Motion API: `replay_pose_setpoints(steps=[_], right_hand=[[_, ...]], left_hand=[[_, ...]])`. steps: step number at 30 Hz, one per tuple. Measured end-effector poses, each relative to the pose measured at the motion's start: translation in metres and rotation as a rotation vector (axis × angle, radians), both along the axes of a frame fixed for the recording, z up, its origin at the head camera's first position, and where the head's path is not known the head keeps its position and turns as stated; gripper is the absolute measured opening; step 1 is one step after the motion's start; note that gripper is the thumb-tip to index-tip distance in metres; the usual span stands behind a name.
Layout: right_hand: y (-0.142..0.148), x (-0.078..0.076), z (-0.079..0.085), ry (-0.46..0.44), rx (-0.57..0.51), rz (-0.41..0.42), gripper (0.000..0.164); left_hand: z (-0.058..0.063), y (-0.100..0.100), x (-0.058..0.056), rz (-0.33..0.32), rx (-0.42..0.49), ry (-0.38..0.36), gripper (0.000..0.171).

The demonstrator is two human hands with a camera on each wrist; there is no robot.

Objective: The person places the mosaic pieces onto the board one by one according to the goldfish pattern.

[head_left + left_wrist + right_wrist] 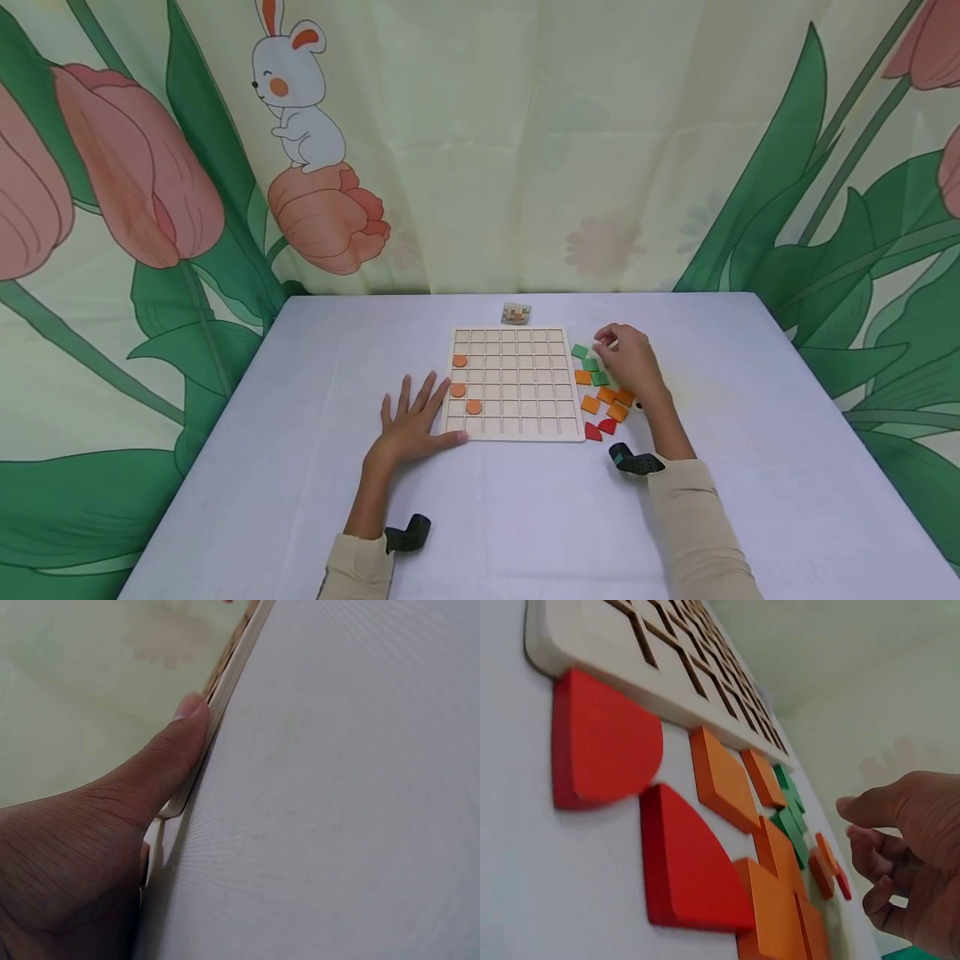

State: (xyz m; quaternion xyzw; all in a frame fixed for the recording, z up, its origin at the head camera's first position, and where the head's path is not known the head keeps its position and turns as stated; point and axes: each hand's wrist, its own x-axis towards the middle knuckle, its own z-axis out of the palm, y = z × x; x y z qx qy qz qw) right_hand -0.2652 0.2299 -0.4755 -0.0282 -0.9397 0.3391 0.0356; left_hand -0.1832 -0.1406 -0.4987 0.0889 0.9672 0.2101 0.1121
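My left hand [412, 429] lies with fingers spread at the left front corner of a pale wooden grid board [517, 437]. In the left wrist view its thumb [169, 754] rests along the board's edge. Three orange discs [474, 407] sit in the grid's left cells. My right hand [632, 358] hovers over the loose pieces to the right of the board. In the right wrist view its thumb and fingertips are slightly bent and apart, with nothing seen between them. Close to it lie green squares [590, 365] and orange squares [590, 404].
Two red rounded-edge pieces [604, 742] lie near the board's front right corner. More orange and red pieces are partly hidden below the right hand. A small patterned card [516, 313] lies behind the board on the white tablecloth [517, 517]. A printed curtain [480, 150] hangs behind the table.
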Motion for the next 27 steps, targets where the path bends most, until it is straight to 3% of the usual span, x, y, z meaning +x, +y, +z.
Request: replay_pose_setpoints(steps=[11,20,27], right_hand=[[0.030,-0.014,-0.013,-0.015,-0.043,-0.095,0.035],[0.042,-0.032,-0.017,-0.033,0.066,0.008,0.046],[0.044,-0.036,-0.010,-0.091,0.120,0.074,0.040]], left_hand=[[0.001,0.001,0.002,0.003,0.017,0.004,0.099],[0.000,0.001,0.002,0.005,0.011,0.008,0.098],[0.000,0.000,0.001,-0.001,0.012,0.003,0.099]])
